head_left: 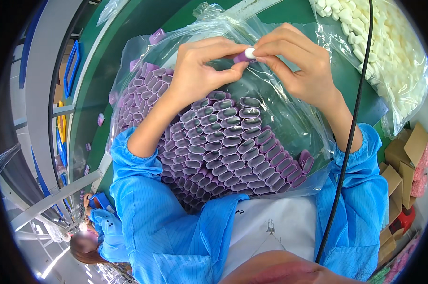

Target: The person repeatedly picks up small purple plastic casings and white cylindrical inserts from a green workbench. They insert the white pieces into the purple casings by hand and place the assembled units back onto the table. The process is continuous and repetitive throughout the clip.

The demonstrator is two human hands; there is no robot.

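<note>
A green surface [93, 90] is carrying two clear bags — purple sleeves [223, 142] in one, white pieces [389, 52] in the other.

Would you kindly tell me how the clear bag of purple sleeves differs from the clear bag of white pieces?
The clear plastic bag of purple oval sleeves lies in front of the person, under both hands; the clear plastic bag of small white pieces sits off to the right, untouched. The purple sleeves are stacked in neat rows; the white pieces lie in a loose heap. Both bags rest on the green table.
</note>
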